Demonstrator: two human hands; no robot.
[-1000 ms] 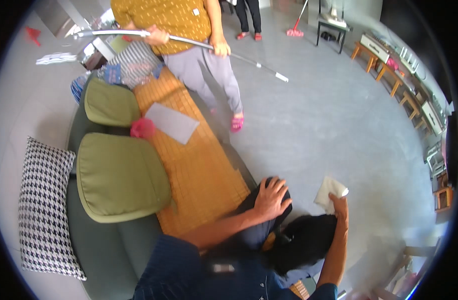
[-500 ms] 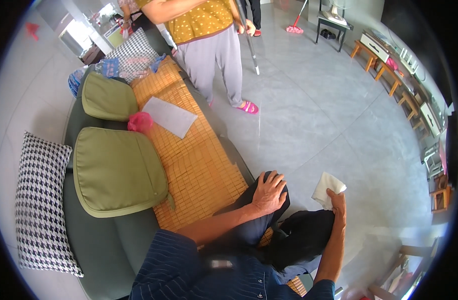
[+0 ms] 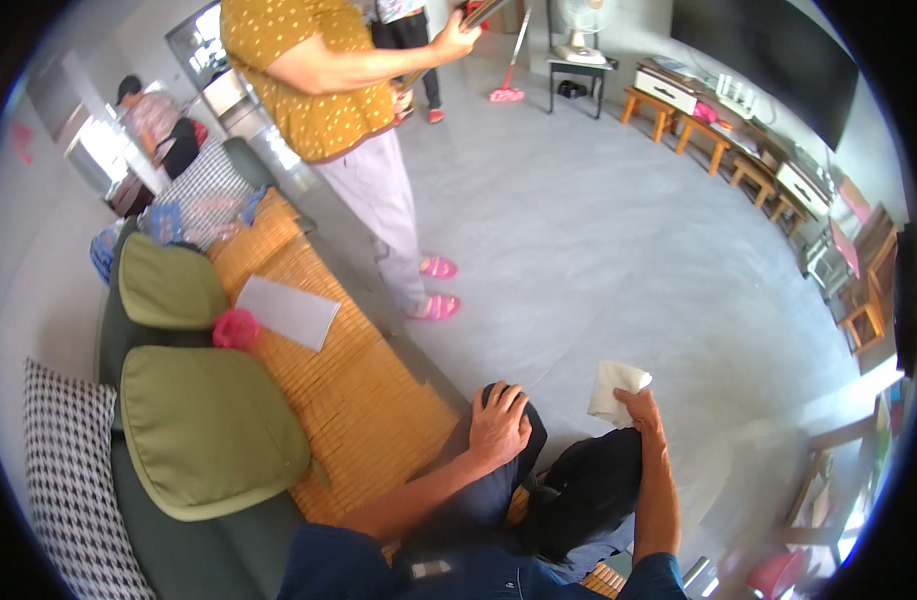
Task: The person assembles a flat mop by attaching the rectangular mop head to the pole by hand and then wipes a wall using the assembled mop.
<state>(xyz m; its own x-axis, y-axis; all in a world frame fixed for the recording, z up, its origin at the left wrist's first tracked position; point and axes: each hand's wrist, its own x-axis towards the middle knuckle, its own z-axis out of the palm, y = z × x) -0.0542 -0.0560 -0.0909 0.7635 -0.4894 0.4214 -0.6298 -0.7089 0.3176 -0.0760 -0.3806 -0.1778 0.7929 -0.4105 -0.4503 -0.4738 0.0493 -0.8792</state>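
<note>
My left hand [image 3: 499,430] rests on my left knee, fingers spread over the dark trouser leg, holding nothing. In my right hand [image 3: 640,408], beside my right knee, a folded off-white cloth [image 3: 610,392] is pinched between thumb and fingers. The cloth sticks out to the left of the hand, above the grey floor. I sit on a sofa covered with a bamboo mat [image 3: 353,410].
Along the sofa lie green cushions [image 3: 210,430], a pink plastic bag [image 3: 236,329] and a grey sheet [image 3: 290,311]. A person in a yellow top [image 3: 308,90] stands ahead, gripping a pole. Low wooden stools [image 3: 650,110] and a fan [image 3: 580,28] line the far right.
My view has tilted upward, bringing the television and more people into sight. The standing person has turned and raised the pole. My hands keep their places at my knees, the cloth still held.
</note>
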